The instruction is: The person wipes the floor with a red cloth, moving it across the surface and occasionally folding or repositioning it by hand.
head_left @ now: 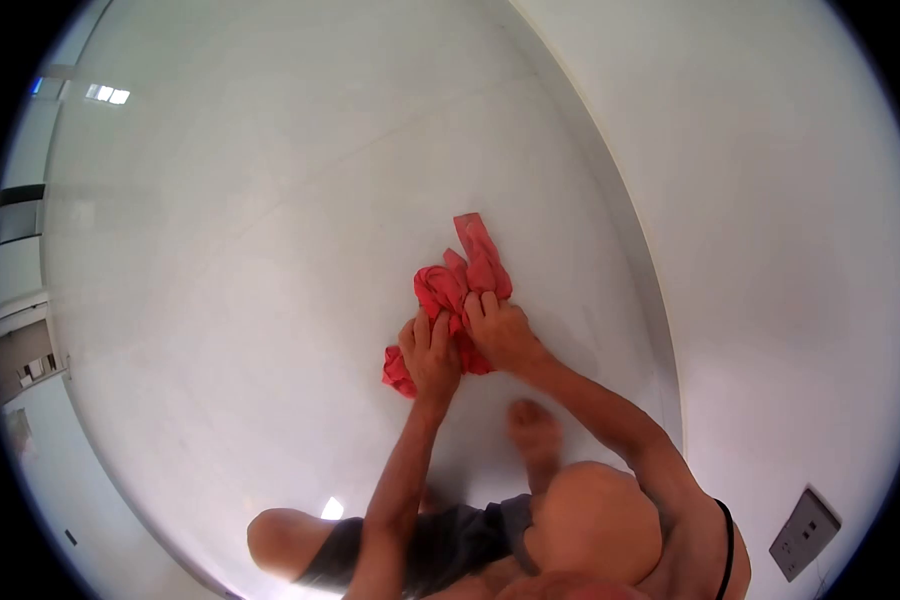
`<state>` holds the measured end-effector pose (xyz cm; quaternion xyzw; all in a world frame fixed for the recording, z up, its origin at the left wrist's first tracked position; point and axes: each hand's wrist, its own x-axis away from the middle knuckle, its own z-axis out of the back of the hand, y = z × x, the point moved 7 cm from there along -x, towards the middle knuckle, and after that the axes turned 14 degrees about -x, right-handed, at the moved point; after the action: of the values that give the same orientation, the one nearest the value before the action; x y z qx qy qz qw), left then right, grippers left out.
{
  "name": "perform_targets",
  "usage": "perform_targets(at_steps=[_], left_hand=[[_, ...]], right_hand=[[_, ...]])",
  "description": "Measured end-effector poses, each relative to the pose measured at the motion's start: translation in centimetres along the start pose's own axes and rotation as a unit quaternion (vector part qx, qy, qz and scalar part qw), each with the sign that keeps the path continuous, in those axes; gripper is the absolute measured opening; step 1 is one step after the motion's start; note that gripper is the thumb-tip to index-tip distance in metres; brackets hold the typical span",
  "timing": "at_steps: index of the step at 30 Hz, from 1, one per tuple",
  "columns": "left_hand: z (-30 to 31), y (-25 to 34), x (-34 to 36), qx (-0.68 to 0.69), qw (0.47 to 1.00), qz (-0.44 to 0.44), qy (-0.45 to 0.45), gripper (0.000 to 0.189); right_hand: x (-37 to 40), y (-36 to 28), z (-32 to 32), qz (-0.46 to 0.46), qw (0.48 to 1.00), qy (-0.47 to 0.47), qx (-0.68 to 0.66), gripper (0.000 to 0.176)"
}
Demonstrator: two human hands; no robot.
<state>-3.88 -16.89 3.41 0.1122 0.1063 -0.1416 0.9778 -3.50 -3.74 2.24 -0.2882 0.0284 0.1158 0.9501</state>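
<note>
A crumpled red cloth (485,262) lies on the pale, shiny floor in front of my bent knees. One strip of it stretches up and away, and a bunched end sticks out at the lower left. My left hand (430,350) has its fingers curled into the cloth's left part. Just to the right, my right hand (498,328) grips the middle of the cloth, with its fingertips pressed into the folds. The two hands are close together but apart. Some of the cloth under my palms is hidden.
The white wall (770,220) and its baseboard run along the right side. A grey socket panel (805,532) sits low on that wall. My bare foot (535,430) is just behind my right hand. Shelving (25,360) stands at the far left.
</note>
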Motion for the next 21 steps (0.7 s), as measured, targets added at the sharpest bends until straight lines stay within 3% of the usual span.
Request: perform_targets(at_steps=[2,7,10,13,15,17,19,21], left_hand=[[-0.6,0.3,-0.1,0.003,1.0,-0.005,0.0,0.041],[-2.2,-3.1,-9.6,-0.012,0.999,0.031,0.007,0.044],[-2.3,-5.0,-12.3,-0.008,0.997,0.065,0.047,0.045],[-2.2,-4.7,-11.6,-0.003,0.999,0.036,0.017,0.046],[-1.9,-2.9,-8.2,-0.004,1.0,-0.006,0.002,0.047],[-2.6,0.7,-4.2,0.03,0.997,-0.066,0.006,0.04],[-1.8,5.7,-2.8,0.056,0.992,-0.111,0.001,0.04],[-3.1,8.4,-4.2,0.083,0.987,-0.137,0.014,0.038]], right_hand=[[-0.9,0.9,-0.6,0.001,1.0,-0.008,0.011,0.029],[-11.6,1.8,-0.8,-0.016,0.998,0.059,-0.007,0.027],[-15.7,1.8,-1.5,-0.06,0.998,0.005,0.002,0.03],[-13.3,3.1,-1.1,-0.105,0.993,0.038,-0.039,0.043],[-7.6,5.9,1.9,-0.177,0.966,0.114,-0.147,0.063],[-1.4,9.2,4.3,-0.208,0.952,0.201,-0.099,0.071],[2.5,12.2,4.7,-0.303,0.949,0.087,-0.006,0.07],[2.2,13.1,6.4,-0.283,0.947,0.148,-0.009,0.068]])
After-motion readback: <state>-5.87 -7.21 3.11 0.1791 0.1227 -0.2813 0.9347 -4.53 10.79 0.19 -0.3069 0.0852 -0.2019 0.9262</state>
